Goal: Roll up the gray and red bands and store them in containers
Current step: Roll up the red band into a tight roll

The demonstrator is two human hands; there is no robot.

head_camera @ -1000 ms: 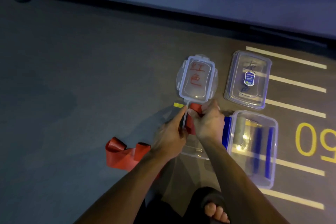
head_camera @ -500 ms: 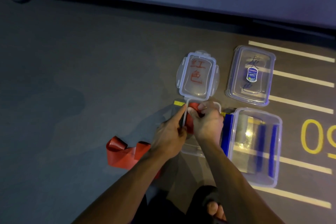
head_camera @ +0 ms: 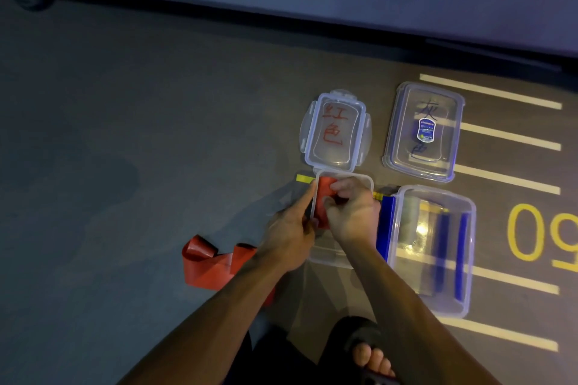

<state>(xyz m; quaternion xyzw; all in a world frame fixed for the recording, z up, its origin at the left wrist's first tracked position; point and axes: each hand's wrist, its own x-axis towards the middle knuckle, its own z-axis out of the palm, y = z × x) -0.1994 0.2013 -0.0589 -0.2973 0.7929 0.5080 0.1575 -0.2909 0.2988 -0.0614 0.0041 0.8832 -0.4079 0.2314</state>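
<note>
While half rolled, red band (head_camera: 323,197), loose tail crumpled

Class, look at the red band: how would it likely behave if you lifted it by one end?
The red band probably droops limply: its loose tail lies folded and curled on the floor. It seems thin and light, and likely unrolls unless held.

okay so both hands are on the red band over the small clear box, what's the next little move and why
Probably keep rolling. Both the left hand and the right hand hold the rolled part of the red stretchy band over the small clear plastic container, but a long loose tail lies crumpled on the dark floor. Wind that in before tucking the roll inside.
</note>
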